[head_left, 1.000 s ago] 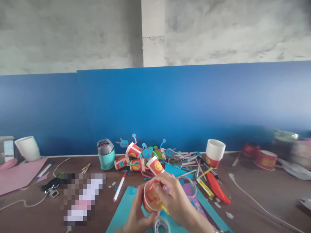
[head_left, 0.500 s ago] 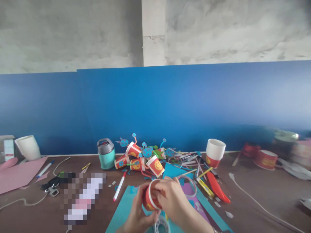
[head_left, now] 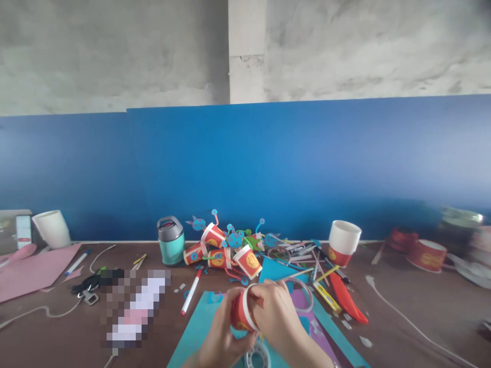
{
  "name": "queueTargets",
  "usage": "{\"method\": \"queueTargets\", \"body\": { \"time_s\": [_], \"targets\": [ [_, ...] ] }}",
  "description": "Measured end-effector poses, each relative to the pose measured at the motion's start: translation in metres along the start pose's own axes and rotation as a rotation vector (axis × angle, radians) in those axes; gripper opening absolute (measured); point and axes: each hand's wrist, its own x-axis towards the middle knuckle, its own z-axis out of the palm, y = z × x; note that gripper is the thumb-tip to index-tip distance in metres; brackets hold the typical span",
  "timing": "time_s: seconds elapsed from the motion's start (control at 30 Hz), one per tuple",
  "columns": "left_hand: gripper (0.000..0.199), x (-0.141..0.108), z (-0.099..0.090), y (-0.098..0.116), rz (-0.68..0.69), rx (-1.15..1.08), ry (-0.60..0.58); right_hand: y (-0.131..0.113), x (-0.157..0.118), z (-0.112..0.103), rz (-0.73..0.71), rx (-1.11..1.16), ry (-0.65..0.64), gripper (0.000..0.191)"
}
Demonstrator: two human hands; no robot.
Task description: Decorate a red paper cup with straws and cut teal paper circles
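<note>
A red paper cup [head_left: 241, 313] with a white rim lies tilted between my hands, its mouth turned to the right. My left hand [head_left: 222, 335] is wrapped around the cup's outside, thumb below and fingers above. At the rim, my right hand [head_left: 274, 312] is closed, with fingers reaching into the mouth; their tips are hidden. Just under the hands sits a roll of clear tape [head_left: 257, 355] on a light blue paper sheet [head_left: 195, 332]. Beyond them is a pile of decorated red paper cups [head_left: 248, 261] with blue paper shapes and bent straws.
A red-capped marker [head_left: 192, 291] and a teal thermos [head_left: 171, 245] stand left of the pile. To the right are a yellow cutter [head_left: 327, 297], a red curved object [head_left: 347, 299] and stacked paper cups [head_left: 344, 240]. A white cable [head_left: 406, 317] crosses the right side.
The cup has turned so its mouth faces more to the right and less of its inside shows. My right hand stays at the rim. The view has shifted slightly.
</note>
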Motion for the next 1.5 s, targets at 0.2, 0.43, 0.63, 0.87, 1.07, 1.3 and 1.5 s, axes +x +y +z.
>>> {"method": "queueTargets", "body": {
  "time_s": [0.2, 0.43, 0.63, 0.87, 1.07, 1.3, 1.5],
  "targets": [
    [0.063, 0.0, -0.001, 0.004, -0.019, 0.02, 0.026, 0.002, -0.002, -0.006, -0.015, -0.102, -0.079, 0.018],
    [0.056, 0.002, 0.001, 0.003, -0.04, -0.013, -0.027, 0.0, -0.004, -0.004, -0.081, -0.113, -0.056, 0.025],
    [0.067, -0.006, 0.001, -0.011, -0.022, 0.041, -0.018, -0.003, -0.004, -0.004, -0.055, -0.128, -0.083, 0.025],
    [0.069, -0.009, 0.003, -0.014, -0.051, 0.076, -0.066, -0.004, -0.004, -0.008, -0.052, -0.132, -0.063, 0.024],
    [0.075, -0.009, 0.006, -0.014, -0.026, 0.001, -0.116, 0.022, 0.01, -0.015, 0.06, 0.319, 0.084, 0.032],
    [0.071, -0.003, -0.001, 0.005, 0.017, -0.033, -0.28, 0.035, 0.02, 0.004, 0.271, 0.906, -0.358, 0.019],
    [0.077, -0.007, 0.002, -0.003, 0.071, -0.028, -0.194, 0.03, 0.018, 0.003, 0.372, 1.214, -0.304, 0.018]
  ]
}}
